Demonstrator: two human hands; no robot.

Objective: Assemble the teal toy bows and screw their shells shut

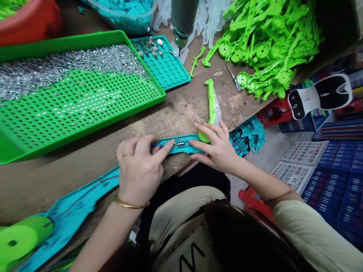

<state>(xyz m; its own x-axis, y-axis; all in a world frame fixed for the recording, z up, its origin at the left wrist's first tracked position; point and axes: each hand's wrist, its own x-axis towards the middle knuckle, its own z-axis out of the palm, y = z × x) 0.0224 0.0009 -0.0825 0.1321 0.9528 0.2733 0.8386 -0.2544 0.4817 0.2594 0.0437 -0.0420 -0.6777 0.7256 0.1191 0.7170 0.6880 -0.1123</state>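
A long blue plastic shell (171, 149) lies at the table's front edge, its open side up. In its channel sit a small silvery metal part (181, 144) and thin wires. My left hand (141, 160) grips the shell's left part, index fingertip pressing beside the metal part. My right hand (214, 147) holds the right end, with fingers on both sides of it. Just past the right fingers lies a bright green handle-like piece with a clear translucent part (211, 102). To the left, a blue shell section with a purple wire (85, 194) runs to a green round spool-like part (25, 234).
A green perforated tray (85, 94) holds many screws. Behind it is a blue dimpled tray (170, 73) with metal discs. A power screwdriver (181, 26) hangs above. Green plastic parts (263, 49) are heaped at the back right, near a small screwdriver (234, 77). Blue crates (334, 181) stand right.
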